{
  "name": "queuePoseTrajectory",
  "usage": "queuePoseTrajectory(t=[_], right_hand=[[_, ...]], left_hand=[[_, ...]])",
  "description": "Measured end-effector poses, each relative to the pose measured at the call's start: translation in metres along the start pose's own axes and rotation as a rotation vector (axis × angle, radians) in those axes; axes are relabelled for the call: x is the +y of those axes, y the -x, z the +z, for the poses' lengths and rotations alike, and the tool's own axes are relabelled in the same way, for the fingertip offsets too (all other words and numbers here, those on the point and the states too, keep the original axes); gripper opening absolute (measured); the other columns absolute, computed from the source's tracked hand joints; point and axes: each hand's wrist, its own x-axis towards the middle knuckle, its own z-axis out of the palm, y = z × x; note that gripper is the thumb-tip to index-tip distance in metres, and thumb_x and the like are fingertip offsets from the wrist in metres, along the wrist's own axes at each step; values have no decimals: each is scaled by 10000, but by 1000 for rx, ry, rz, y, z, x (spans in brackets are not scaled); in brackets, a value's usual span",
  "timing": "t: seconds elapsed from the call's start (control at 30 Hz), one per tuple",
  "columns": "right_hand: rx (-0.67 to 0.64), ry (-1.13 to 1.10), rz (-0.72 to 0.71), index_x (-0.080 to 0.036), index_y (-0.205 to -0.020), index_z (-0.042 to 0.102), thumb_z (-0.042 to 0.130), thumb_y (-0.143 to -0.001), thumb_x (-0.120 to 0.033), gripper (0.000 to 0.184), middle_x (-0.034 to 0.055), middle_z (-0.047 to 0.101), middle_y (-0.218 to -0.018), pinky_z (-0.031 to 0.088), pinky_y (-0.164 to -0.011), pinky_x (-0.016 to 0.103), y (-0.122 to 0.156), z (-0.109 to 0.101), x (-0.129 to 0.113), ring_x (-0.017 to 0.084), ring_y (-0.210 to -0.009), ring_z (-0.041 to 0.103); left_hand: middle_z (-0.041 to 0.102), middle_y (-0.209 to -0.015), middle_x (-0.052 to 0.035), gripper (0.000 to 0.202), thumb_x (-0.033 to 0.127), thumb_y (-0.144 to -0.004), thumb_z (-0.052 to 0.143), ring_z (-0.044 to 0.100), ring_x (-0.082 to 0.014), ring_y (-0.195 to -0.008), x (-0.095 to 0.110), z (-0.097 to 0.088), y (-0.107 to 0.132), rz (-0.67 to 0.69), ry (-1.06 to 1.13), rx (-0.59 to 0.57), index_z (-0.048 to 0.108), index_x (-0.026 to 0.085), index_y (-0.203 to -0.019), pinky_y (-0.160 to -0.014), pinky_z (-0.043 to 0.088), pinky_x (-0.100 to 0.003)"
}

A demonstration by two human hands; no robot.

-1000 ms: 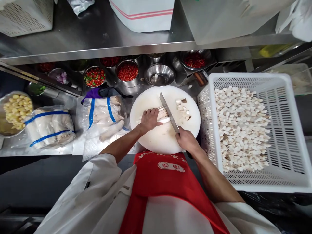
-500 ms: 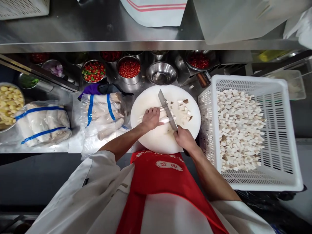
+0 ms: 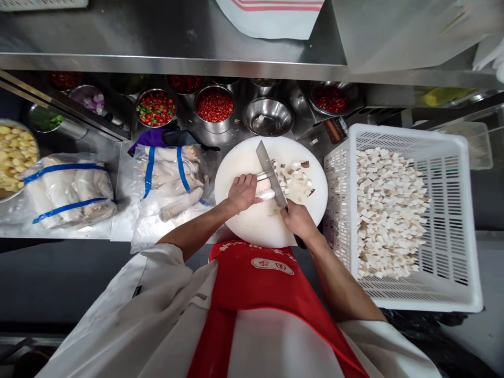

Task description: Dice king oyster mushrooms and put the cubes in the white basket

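A steel bowl (image 3: 3, 191) of yellow pieces is seen at far left, beside two clear plastic bags with blue bands (image 3: 66, 189), filled with pale mushroom stems. Small round steel bowls (image 3: 214, 107) of chopped red chilli are ranged behind. On the round white cutting board (image 3: 260, 226), the white mushroom strips (image 3: 264, 189) are pressed flat by the left hand (image 3: 241, 192), fingers curled. The broad steel cleaver (image 3: 271, 174) is gripped by the closed right hand (image 3: 300, 222). The white slotted plastic crate (image 3: 452, 220) is filled with white cubes. Compared with half a second earlier, more cut cubes (image 3: 296, 178) are spread right of the blade.
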Motion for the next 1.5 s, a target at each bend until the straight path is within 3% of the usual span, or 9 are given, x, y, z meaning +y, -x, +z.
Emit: queuePoseTrajectory(t=[0.23,0.47,0.67,0.8,0.9,1.13,1.27,1.37,1.5], right_hand=[[-8,-36,-19,-181,-942,623,420,-948,-303,237,104,730,-855,376,-658,277,34,-22,4,243,-822,675],[-19,15,-5,-146,-1017,628,423,-938,-236,237,150,734,-973,389,-722,287,1,1,-14,265,-913,672],[6,-7,-36,-174,-996,619,419,-957,-299,240,114,736,-884,392,-695,288,48,-20,-10,264,-874,683],[-84,35,-12,-150,-1020,625,408,-939,-216,240,122,739,-872,386,-678,294,35,4,-19,257,-829,683],[-68,37,-2,-134,-1078,620,415,-936,-210,262,130,738,-909,391,-710,298,17,15,-25,259,-857,680],[10,-27,-45,-165,-1020,626,416,-948,-286,253,115,732,-896,391,-690,292,61,-13,-21,261,-856,680],[-77,28,-26,-144,-1026,628,407,-928,-210,251,121,732,-855,383,-678,294,37,7,-32,252,-801,676],[-44,35,-24,-141,-1059,619,407,-931,-213,258,126,735,-898,387,-701,290,12,17,-38,252,-838,674],[2,0,-60,-167,-1018,614,405,-946,-273,245,105,731,-872,393,-704,287,31,0,-34,253,-842,676]], left_hand=[[482,-1374,-193,929,660,-803,633,446,-327,-1211,-10,1,14,-65,46,24,345,66,-1458,-1044,316,-399],[492,-1357,-185,888,612,-823,637,434,-315,-1219,-12,4,19,-33,48,33,337,70,-1460,-1036,332,-397],[470,-1397,-192,938,632,-801,648,428,-330,-1238,-17,5,31,-80,100,68,316,68,-1473,-1046,330,-408],[472,-1395,-184,822,520,-843,651,435,-331,-1228,-19,13,34,-45,77,99,342,76,-1461,-1026,343,-413],[460,-1409,-188,856,544,-835,651,429,-335,-1236,-21,14,34,-21,81,96,326,69,-1470,-1039,337,-417],[454,-1418,-201,800,567,-886,571,421,-325,-1252,-30,16,42,-44,145,118,340,62,-1462,-1053,322,-406],[465,-1412,-188,745,525,-899,575,425,-321,-1241,-31,23,43,-25,142,135,369,60,-1443,-1046,330,-409],[467,-1410,-191,755,526,-896,581,429,-325,-1242,-32,25,43,-6,162,152,367,52,-1443,-1046,340,-418],[444,-1435,-180,807,550,-848,641,418,-315,-1288,-37,26,50,-1,275,228,354,101,-1454,-1073,352,-421]])
